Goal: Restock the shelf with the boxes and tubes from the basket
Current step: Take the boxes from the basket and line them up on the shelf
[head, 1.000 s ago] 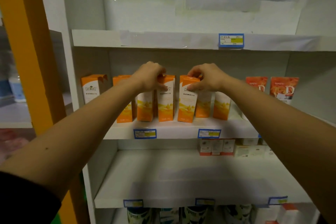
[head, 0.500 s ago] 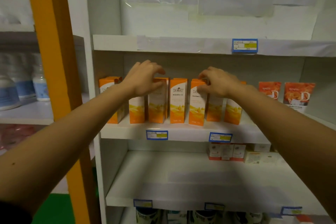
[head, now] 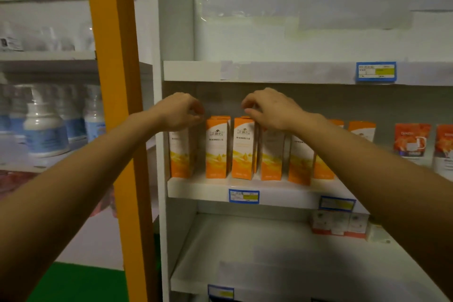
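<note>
Several tall orange-and-white boxes (head: 217, 147) stand in a row on the middle shelf (head: 203, 190) of a white rack. My left hand (head: 177, 111) sits on the leftmost box (head: 180, 152), fingers curled round its top, which it hides. My right hand (head: 272, 110) reaches over the row, fingers curled down onto the top of a box (head: 270, 154) near the middle. The basket is not in view.
An orange post (head: 117, 130) stands just left of the rack, in front of my left forearm. White-and-blue bottles (head: 44, 130) fill a shelf at left. Red-orange packets (head: 411, 140) stand at the shelf's right end. Small boxes (head: 339, 224) sit on the lower shelf (head: 245, 252).
The view has swung left, so the rack sits further right. My left hand has moved to the leftmost box. My right hand has shifted along the row of box tops.
</note>
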Motion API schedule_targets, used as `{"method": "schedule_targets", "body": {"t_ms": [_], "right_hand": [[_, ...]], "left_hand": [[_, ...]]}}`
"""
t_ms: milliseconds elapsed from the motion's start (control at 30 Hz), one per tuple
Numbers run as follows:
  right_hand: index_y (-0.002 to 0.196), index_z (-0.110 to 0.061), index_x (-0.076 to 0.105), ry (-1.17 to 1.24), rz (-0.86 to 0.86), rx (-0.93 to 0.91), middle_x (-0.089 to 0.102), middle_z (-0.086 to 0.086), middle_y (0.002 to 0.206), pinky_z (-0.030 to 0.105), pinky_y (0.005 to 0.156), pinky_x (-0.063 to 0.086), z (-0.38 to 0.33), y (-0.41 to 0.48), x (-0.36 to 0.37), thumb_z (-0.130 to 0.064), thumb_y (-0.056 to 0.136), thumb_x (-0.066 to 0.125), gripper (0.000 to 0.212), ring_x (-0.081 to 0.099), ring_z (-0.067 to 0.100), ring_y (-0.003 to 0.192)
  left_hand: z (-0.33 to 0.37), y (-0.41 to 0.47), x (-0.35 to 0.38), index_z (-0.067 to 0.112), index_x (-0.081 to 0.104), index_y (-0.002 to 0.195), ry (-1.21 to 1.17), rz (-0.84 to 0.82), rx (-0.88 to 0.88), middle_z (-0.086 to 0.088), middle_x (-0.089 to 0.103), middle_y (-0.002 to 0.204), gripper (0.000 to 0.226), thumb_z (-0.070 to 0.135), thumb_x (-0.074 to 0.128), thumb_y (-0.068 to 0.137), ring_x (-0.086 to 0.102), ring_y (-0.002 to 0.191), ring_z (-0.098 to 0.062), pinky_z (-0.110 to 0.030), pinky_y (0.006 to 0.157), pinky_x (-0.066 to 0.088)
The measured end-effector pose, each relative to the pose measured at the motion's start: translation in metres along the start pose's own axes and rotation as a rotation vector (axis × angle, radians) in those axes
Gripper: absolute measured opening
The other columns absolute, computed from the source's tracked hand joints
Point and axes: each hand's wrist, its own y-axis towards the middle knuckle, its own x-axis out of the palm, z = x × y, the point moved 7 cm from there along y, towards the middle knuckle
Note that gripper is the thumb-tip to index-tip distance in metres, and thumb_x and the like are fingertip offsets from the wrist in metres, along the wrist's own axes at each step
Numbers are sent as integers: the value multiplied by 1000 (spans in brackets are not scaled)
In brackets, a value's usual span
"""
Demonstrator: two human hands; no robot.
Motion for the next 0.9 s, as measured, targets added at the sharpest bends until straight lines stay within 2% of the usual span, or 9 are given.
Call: {"method": "schedule_targets", "body": {"t_ms": [200, 333, 467, 567, 700, 800, 900], "right_hand": [[130, -21, 52, 1, -95, 47, 55, 5, 133, 37, 95, 47, -13, 37, 18, -22, 93, 47, 37, 52, 25, 120], [131, -20, 52, -18, -223, 88, 52, 7, 137, 41, 100, 46, -15, 53, 32, -20, 92, 50, 39, 53, 27, 121], [121, -18, 62, -35, -354, 93, 62, 7, 123, 34, 90, 51, -22, 56, 38, -24, 87, 60, 35, 60, 24, 108], [125, -17, 58, -16, -380, 119, 61, 4, 122, 30, 80, 48, -24, 58, 35, -22, 86, 62, 39, 60, 23, 106], [124, -17, 57, -14, -490, 148, 63, 6, 120, 29, 71, 47, -24, 61, 39, -23, 90, 58, 35, 58, 20, 93], [126, -19, 54, -20, -511, 169, 60, 5, 120, 32, 77, 46, -23, 62, 40, -25, 89, 58, 37, 57, 20, 96], [125, -18, 54, -33, -506, 178, 60, 6, 121, 36, 86, 48, -24, 63, 42, -28, 89, 57, 37, 58, 24, 102]], "left_hand": [[-4, 14, 16, 8, 60, 120, 7, -148, 29, -12, 65, 120, 40, 33, 54, 90, 61, 106, -25, -36, 93, 50], [-8, 21, 18, 9, 60, 117, -16, -125, 37, -10, 66, 116, 40, 35, 58, 87, 63, 103, -23, -38, 93, 51], [-11, 29, 21, 9, 63, 109, -35, -126, 42, -9, 67, 109, 38, 38, 62, 83, 63, 98, -23, -39, 91, 53], [-14, 34, 19, 9, 64, 98, -63, -105, 44, -9, 68, 102, 32, 36, 66, 80, 62, 88, -20, -36, 86, 53], [-14, 39, 19, 13, 59, 85, -106, -111, 73, -5, 65, 91, 25, 34, 70, 76, 59, 81, -15, -27, 74, 50], [-17, 37, 21, 10, 61, 100, -214, -163, 79, 1, 63, 95, 32, 31, 70, 77, 60, 86, -14, -17, 74, 47], [-19, 30, 20, 9, 63, 110, -280, -202, 98, 1, 63, 98, 34, 27, 66, 81, 60, 91, -13, -13, 73, 45]]}}
